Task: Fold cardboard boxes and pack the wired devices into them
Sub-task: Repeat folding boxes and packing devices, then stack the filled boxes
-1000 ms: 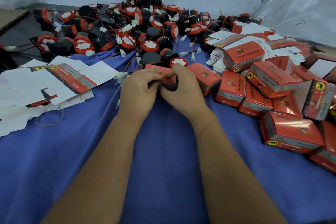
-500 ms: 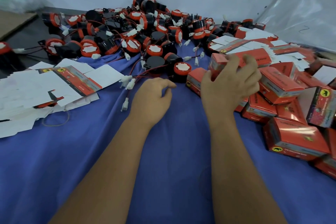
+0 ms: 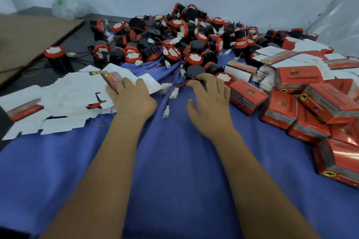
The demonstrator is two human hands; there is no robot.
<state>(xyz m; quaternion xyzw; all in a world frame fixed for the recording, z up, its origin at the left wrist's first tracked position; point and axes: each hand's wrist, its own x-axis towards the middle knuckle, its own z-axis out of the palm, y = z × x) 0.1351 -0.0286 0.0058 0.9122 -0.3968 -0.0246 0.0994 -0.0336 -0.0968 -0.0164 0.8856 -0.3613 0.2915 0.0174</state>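
My left hand [image 3: 133, 98] rests with spread fingers on the stack of flat white box blanks [image 3: 64, 99], its fingertips on a flat red-printed blank [image 3: 111, 79] on top. My right hand [image 3: 210, 101] lies with fingers spread on the blue cloth, and its fingertips touch the red-and-black wires [image 3: 179, 85] of a black wired device [image 3: 194, 71]. Neither hand holds anything. A heap of red-and-black wired devices [image 3: 174, 42] with white plugs fills the back. Folded red boxes [image 3: 310, 103] are piled on the right.
A blue cloth [image 3: 174, 161] covers the table under my forearms. More flat blanks [image 3: 281, 58] lie at the back right behind the boxes. A brown cardboard sheet [image 3: 29, 39] lies at the far left, with a crumpled plastic bag [image 3: 68, 6] against the wall.
The red box that both hands held was set among the boxes at the right. My left hand moved left onto the blanks. My right hand came back to the device's wires.
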